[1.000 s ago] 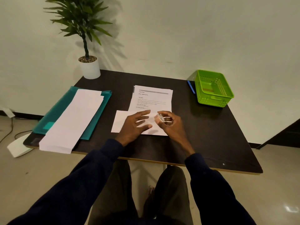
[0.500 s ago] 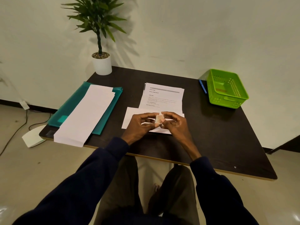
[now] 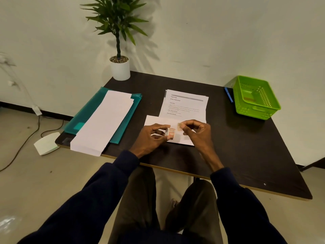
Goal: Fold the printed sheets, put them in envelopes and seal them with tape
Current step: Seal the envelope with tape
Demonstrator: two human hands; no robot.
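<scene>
At the near middle of the dark table (image 3: 246, 148), just above a white envelope (image 3: 153, 120), a short length of tape is being drawn off a small tape roll (image 3: 170, 133). The risks lie in that strip. It is thin and sticky, so it could curl back onto itself or cling to a fingertip if it goes slack. It could also tear off too short to bridge the flap, or go down crooked on the envelope, which nothing is pinning flat — both hands are busy. The paper could slide when the tape is pressed down.

The left hand (image 3: 151, 138) grips the roll, its thumb and curled fingers closed round the rim, and holds it just over the envelope. The right hand (image 3: 198, 134) pinches the free tape end (image 3: 179, 128) between thumb and forefinger, with the other fingers loosely bent. The two hands sit close together, and I cannot tell whether the strip joins the roll or has parted from it.

The printed sheets (image 3: 186, 104) lie flat just beyond the envelope, which overlaps their near edge. A stack of spare envelopes (image 3: 105, 120) rests on a teal folder (image 3: 82, 117) to the left.
</scene>
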